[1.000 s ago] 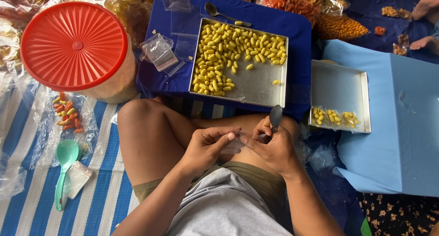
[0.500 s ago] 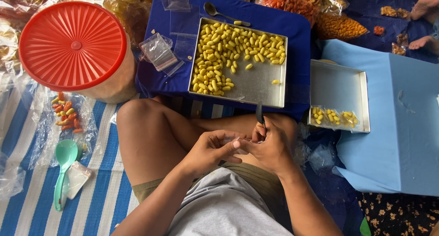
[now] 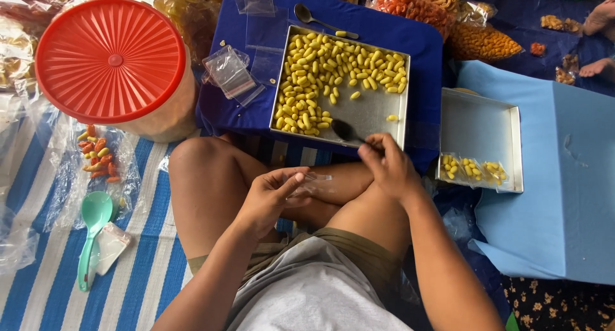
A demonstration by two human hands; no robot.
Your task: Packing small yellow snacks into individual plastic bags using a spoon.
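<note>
My right hand (image 3: pixel 386 166) holds a dark spoon (image 3: pixel 346 132) whose bowl reaches into the near edge of a metal tray (image 3: pixel 378 116) full of small yellow snack pieces (image 3: pixel 320 74). My left hand (image 3: pixel 272 193) grips a small clear plastic bag (image 3: pixel 316 180) over my crossed legs. The tray rests on a blue board (image 3: pixel 384 33) in front of me.
A big container with a red lid (image 3: pixel 110 60) stands at the left. A second metal tray (image 3: pixel 480 135) with filled packets (image 3: pixel 471 169) lies on the right beside a light blue box (image 3: pixel 564 177). Empty clear bags (image 3: pixel 230 71), another spoon (image 3: pixel 314 18), a green scoop (image 3: pixel 93 225) and snack bags surround me.
My right hand has lifted the spoon away from the bag at my lap and reached forward to the tray of yellow pieces. My left hand still holds the bag.
</note>
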